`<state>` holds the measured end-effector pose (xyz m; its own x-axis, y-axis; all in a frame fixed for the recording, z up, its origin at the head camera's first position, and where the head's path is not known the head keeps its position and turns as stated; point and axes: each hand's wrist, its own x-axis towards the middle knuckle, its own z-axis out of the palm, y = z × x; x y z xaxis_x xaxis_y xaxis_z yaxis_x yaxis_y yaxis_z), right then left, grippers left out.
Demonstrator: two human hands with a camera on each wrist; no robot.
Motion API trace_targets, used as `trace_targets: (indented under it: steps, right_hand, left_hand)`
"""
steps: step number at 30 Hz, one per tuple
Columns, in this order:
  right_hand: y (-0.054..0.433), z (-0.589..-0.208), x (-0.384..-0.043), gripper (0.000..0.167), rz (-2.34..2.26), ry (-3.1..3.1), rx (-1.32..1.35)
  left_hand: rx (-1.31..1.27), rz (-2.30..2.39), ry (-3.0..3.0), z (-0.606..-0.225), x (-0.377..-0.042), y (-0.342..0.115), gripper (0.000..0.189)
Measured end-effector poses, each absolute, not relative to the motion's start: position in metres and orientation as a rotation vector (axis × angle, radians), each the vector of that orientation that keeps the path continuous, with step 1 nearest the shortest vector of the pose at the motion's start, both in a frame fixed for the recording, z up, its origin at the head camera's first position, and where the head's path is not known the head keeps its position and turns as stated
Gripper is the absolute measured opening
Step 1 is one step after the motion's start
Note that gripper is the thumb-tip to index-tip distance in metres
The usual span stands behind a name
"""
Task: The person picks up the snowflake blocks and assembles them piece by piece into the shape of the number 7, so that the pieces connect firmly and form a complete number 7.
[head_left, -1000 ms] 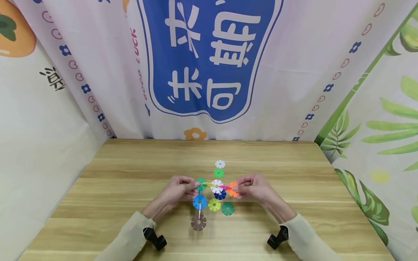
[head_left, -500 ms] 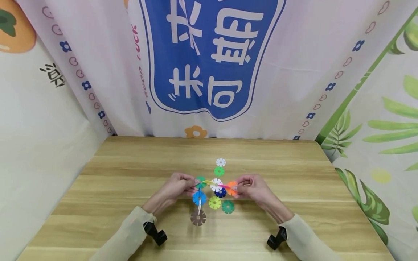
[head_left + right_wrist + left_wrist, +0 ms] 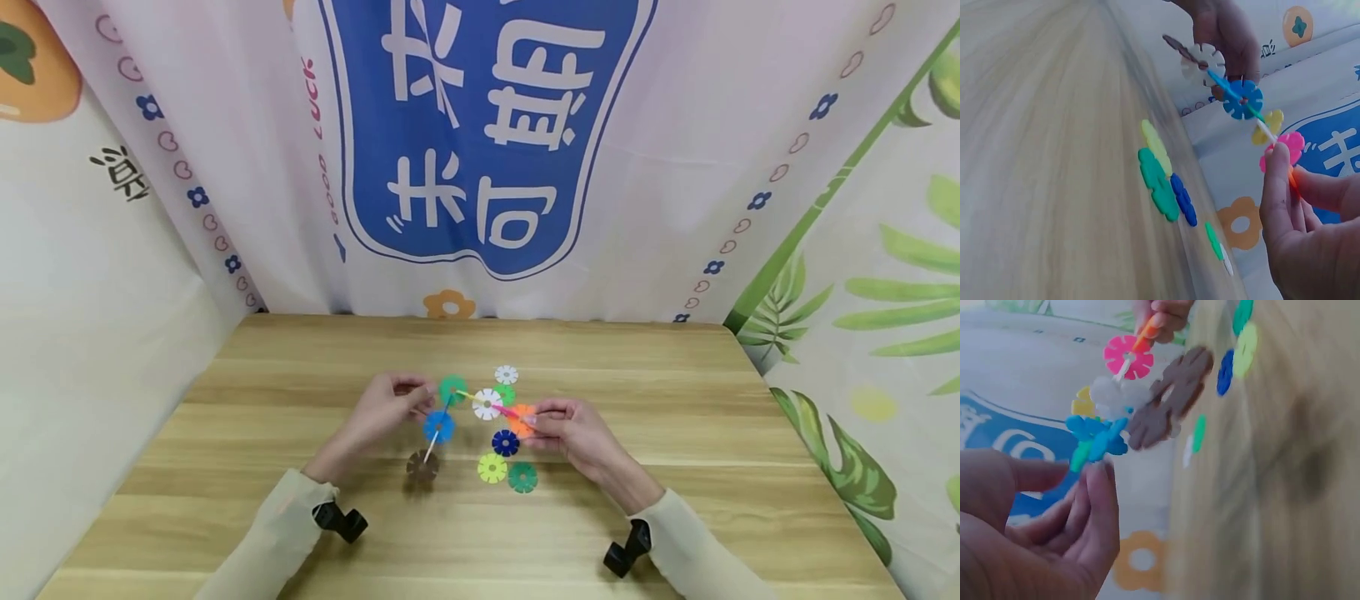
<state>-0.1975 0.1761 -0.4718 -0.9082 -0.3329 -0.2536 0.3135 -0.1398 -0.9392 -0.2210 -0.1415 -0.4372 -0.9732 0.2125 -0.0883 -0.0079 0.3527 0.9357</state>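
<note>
A chain of interlocked snowflake discs hangs above the table between both hands. My right hand [image 3: 573, 429] pinches the orange disc [image 3: 519, 417] at its right end. From there run a pink disc [image 3: 1290, 147], a white disc [image 3: 487, 404], a yellow disc [image 3: 1083, 402] and a green disc [image 3: 452, 390]. A blue disc [image 3: 439, 427] and a brown disc [image 3: 422, 466] hang below the green one; a white disc [image 3: 1202, 62] links them. My left hand [image 3: 393, 408] is beside the green disc's outer edge, thumb and fingertips parted; whether they touch it is unclear.
Loose discs lie on the wooden table [image 3: 300, 383]: dark blue [image 3: 506, 442], yellow-green [image 3: 492, 468] and teal [image 3: 522, 477] nearer me, bright green [image 3: 506, 392] and white [image 3: 506, 374] farther back. A printed curtain [image 3: 637, 208] hangs behind the table.
The chain has swung up and away, its brown end moving left. The left hand has shifted left and farther back, its fingers slipping off the green disc. The right hand keeps its pinch.
</note>
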Motion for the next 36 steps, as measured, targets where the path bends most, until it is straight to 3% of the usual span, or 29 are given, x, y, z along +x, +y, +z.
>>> trace_targets:
  steps: [6,11,18,24,30,36]
  right_hand:
    - [0.170,-0.468,-0.199,0.030,-2.195,1.687,0.072]
    - [0.160,-0.463,-0.197,0.031,-2.284,1.618,0.133]
    - [0.143,-0.460,-0.192,0.022,-2.341,1.565,0.123]
    - [0.132,-0.467,-0.186,0.018,-2.293,1.529,0.086]
    - [0.126,-0.474,-0.185,0.009,-2.177,1.552,-0.021]
    - [0.129,-0.470,-0.197,0.016,-1.988,1.723,-0.093]
  left_hand:
    - [0.343,1.639,2.845,-0.419,-0.198,-0.126,0.016]
    - [0.549,1.668,2.630,-0.413,-0.179,-0.102,0.017]
    - [0.216,1.900,2.097,-0.434,-0.190,-0.079,0.032]
    - [-0.006,2.129,2.001,-0.450,-0.200,-0.075,0.023]
    - [-0.095,2.184,1.974,-0.458,-0.203,-0.077,0.017]
    - [-0.092,2.138,1.969,-0.455,-0.209,-0.085,0.018]
